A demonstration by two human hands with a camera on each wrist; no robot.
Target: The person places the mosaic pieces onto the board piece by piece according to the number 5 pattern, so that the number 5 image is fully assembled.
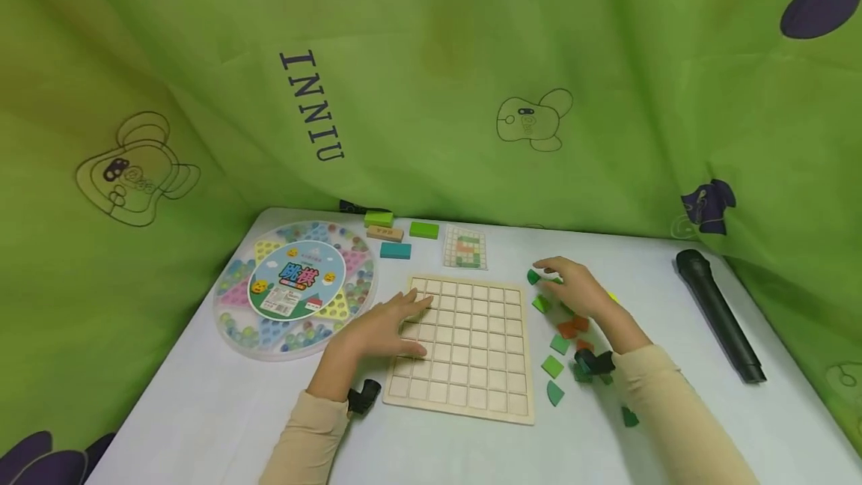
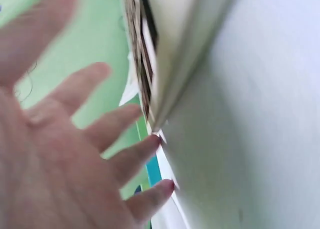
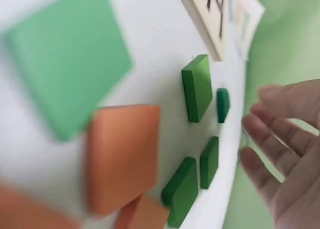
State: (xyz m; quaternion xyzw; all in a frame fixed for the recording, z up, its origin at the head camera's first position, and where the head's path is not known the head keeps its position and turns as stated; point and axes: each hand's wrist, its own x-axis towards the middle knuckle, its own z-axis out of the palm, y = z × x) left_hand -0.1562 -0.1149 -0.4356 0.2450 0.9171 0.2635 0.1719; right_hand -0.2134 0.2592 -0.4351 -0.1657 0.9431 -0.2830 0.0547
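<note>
A square wooden grid board point(image 1: 465, 346) lies on the white table. My left hand point(image 1: 387, 324) reaches over its left side with the fingers spread; in the left wrist view, that hand point(image 2: 60, 154) is beside the board's edge and holds nothing. Right of the board are scattered green tiles point(image 1: 552, 367), orange tiles point(image 1: 567, 329) and a green quarter-round tile point(image 1: 555, 393). My right hand point(image 1: 575, 287) hovers over the far end of these tiles. In the right wrist view, the hand point(image 3: 290, 149) has loosely bent fingers near a small dark green tile point(image 3: 223, 105), apart from it.
A round Chinese checkers set point(image 1: 296, 283) with marbles lies at the left. Behind the board are a pattern card point(image 1: 466, 247), a blue block point(image 1: 395, 251), green blocks point(image 1: 423, 230) and a wooden block point(image 1: 385, 233). A black microphone point(image 1: 720, 313) lies at the right.
</note>
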